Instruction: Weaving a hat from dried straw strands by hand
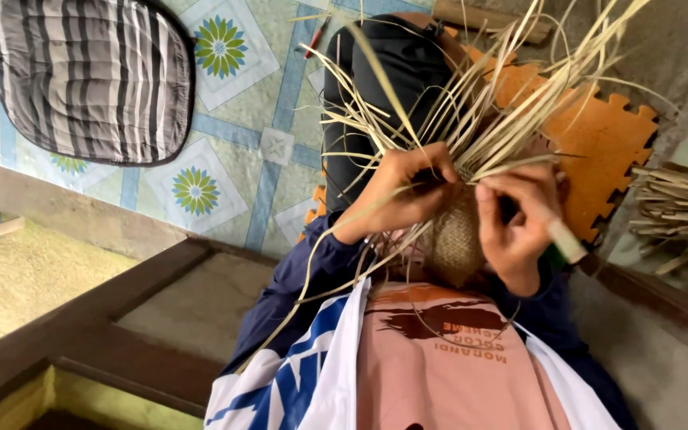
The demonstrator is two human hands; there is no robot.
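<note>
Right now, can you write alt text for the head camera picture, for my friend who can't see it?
Two bare hands weave pale straw strips into a small woven basket: the left hand pinches strips, the right hand grips strips and a pale stick-like tool. Beyond lie an orange foam mat, flower-patterned flooring and a striped cushion.

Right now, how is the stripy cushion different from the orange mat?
The stripy cushion is grey with dark and pale bands; the orange mat is one plain colour. The cushion looks puffy with rounded corners, while the mat looks flat with a notched, puzzle-like edge. The cushion lies bare on the patterned floor; the mat is partly hidden behind the straw strips and both hands. Both lie on the ground.
</note>
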